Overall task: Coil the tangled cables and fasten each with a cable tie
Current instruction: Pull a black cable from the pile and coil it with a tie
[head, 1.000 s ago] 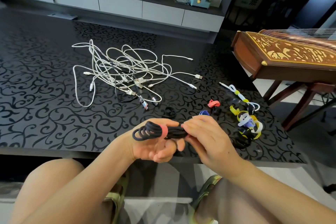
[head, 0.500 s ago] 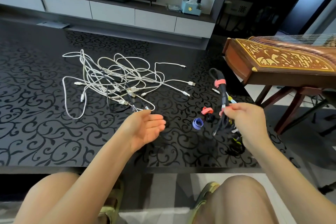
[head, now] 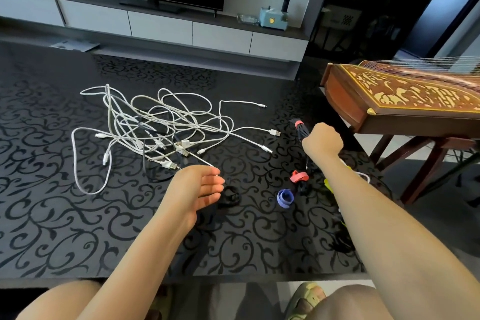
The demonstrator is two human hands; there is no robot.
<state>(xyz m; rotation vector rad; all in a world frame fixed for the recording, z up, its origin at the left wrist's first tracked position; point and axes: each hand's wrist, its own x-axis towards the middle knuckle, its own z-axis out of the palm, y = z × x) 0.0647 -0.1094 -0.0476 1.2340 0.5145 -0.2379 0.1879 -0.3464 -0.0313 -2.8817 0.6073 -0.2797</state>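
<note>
Step, as judged: setting aside the tied black coil (head: 301, 130), far right.
Right hand (head: 322, 139) grips it; left hand (head: 197, 187) open, empty. Next, likely: free one cable from white tangle (head: 161, 132).

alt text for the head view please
A person's right hand holds a coiled black cable bound with a red tie out over a dark patterned table; the left hand hovers open near a tangle of white cables.

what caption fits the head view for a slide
Right hand grips tied black cable; left hand open near white tangle.
</note>
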